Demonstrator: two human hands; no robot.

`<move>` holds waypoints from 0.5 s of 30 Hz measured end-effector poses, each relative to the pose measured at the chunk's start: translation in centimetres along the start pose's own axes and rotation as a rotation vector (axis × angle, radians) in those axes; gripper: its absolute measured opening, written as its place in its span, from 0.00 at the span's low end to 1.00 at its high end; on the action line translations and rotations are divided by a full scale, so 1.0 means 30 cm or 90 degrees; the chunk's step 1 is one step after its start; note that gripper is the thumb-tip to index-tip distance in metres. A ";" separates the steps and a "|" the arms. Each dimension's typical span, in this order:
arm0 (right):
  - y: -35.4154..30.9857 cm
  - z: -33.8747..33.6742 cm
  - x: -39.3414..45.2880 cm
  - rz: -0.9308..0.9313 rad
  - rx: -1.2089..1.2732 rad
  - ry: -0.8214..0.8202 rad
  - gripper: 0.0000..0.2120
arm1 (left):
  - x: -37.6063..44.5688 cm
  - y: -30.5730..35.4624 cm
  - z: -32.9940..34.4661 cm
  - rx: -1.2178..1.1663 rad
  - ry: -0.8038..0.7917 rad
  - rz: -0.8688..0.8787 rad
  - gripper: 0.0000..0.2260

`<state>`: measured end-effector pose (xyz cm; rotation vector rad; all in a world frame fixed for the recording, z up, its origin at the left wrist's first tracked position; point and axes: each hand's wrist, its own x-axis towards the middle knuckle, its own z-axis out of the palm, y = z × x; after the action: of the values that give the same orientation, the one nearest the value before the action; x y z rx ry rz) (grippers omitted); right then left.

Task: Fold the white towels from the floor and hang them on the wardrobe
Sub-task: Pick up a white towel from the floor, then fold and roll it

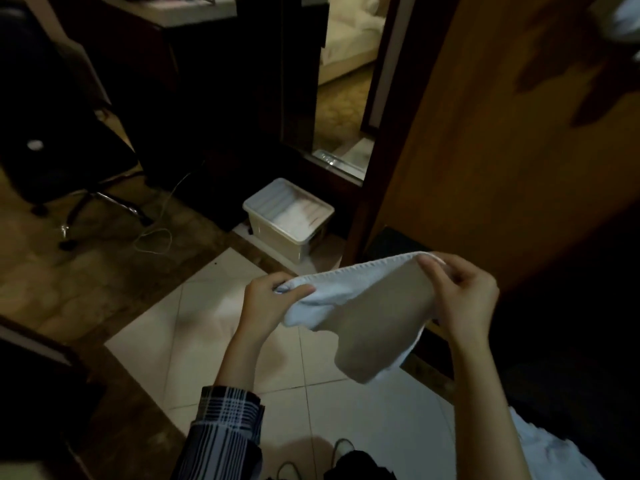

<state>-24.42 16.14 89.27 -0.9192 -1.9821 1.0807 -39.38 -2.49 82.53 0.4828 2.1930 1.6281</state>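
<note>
White towel [360,306] | gripped at both ends: left hand [266,299], right hand [460,296] | wardrobe [502,150] far right

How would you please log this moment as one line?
stage: folding | left hand: grips towel end | right hand: grips other end | towel: held in air above floor | bin: on floor

A white plastic box [289,220] sits on the floor w/ stuff inside; a thin white cord [156,237] lies curled nearby on the brown carpet [86,271]; a black chair w/ wheels [65,161] stands at left; pale floor tiles [194,344] are in the middle; a mirror [346,81] shows a bed.
</note>
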 end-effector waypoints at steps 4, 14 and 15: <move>0.017 -0.108 -0.012 0.031 0.000 0.046 0.05 | -0.040 0.020 0.048 -0.050 0.029 0.010 0.07; 0.097 -0.244 -0.027 0.086 -0.089 0.085 0.04 | -0.086 0.194 0.204 -0.261 0.116 -0.005 0.05; 0.093 -0.243 -0.031 0.077 -0.088 0.075 0.03 | -0.094 0.217 0.216 -0.277 0.120 -0.005 0.05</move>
<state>-17.23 19.34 89.63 -1.1630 -1.9424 0.9402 -33.44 3.35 87.30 0.2002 1.8699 2.1440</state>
